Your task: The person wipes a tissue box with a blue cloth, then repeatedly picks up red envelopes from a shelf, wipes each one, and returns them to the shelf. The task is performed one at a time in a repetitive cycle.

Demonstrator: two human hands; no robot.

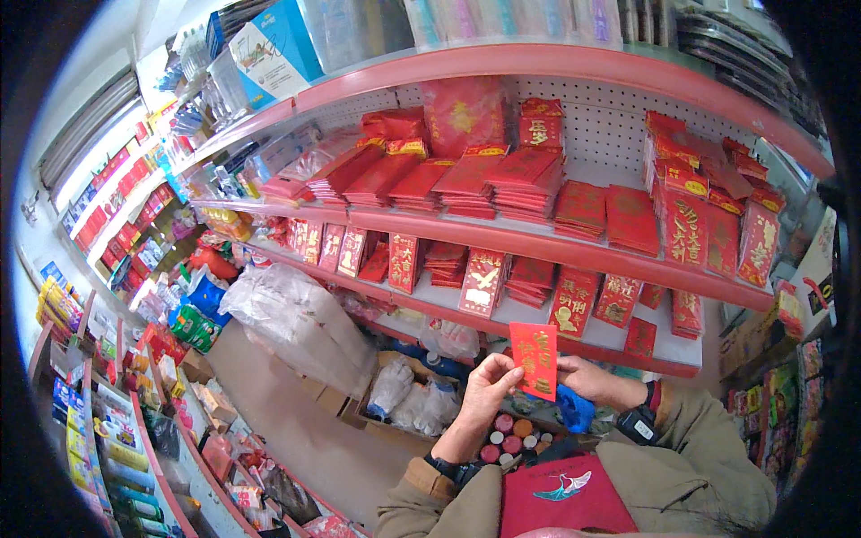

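Note:
A red paper envelope (535, 362) with gold characters is held upright in front of the shelves. My left hand (494, 380) grips its left edge, thumb on the front face. My right hand (588, 382) is at its right edge, with the fingertips hidden behind the paper. Just below the right palm is a bright blue, crumpled-looking item (573, 409); whether that hand holds it is unclear. Beyond the hands, packs of red envelopes (484, 282) lean and lie along the lower shelf. More stacks of red envelopes (528, 176) fill the shelf above.
A red-edged shelf front (538, 245) juts out above my hands. Below stand a cardboard box (403, 403) of white gloves and several round-capped containers (512, 444). A large plastic-wrapped bundle (296, 323) rests by the aisle floor (282, 403). Another stocked shelf (155, 464) lines the left.

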